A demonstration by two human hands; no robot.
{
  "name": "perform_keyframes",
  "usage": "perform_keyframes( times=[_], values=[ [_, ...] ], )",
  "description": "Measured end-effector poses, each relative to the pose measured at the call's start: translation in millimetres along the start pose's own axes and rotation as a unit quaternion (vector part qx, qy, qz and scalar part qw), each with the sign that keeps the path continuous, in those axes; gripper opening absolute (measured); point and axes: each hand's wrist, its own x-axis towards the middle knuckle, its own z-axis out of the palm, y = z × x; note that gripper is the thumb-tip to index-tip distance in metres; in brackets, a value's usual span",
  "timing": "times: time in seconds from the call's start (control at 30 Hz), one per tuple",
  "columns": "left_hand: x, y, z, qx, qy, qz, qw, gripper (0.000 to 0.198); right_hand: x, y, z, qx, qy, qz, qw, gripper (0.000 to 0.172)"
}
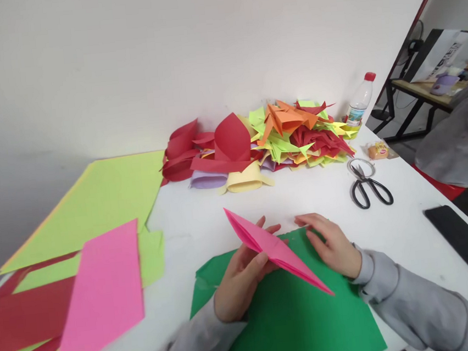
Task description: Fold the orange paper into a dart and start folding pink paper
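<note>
A folded piece of pink paper (271,243), long and pointed at both ends with layered edges, is pinched in my left hand (244,276). The thumb lies on its near side, with the fingers behind it. My right hand (331,243) is apart from the pink paper, fingers loosely stretched and slightly bent, holding nothing. It rests near the upper edge of a green sheet (310,322), which lies on the white table (183,213) below both hands.
Left are a flat pink sheet (104,287), red sheets (32,316) and large light-green sheets (107,193). Folded paper pieces (291,131) are heaped by the wall. Scissors (370,187), a bottle (361,100), a wrapped snack (378,150) and a black phone-like slab (466,244) lie right. Someone's grey sleeve (457,132) shows beyond.
</note>
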Motion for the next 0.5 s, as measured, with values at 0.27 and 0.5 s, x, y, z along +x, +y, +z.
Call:
perform_keyframes(
  times=[0.27,0.5],
  values=[
    [-8,3,8.2,0.086,-0.165,-0.006,0.982,0.076,-7,-29,7,0.298,-0.091,0.109,0.944,0.072],
    [-7,-5,2.1,0.121,-0.189,0.027,0.974,0.072,-10,-41,10,0.249,-0.097,0.124,0.956,0.085]
  ],
)
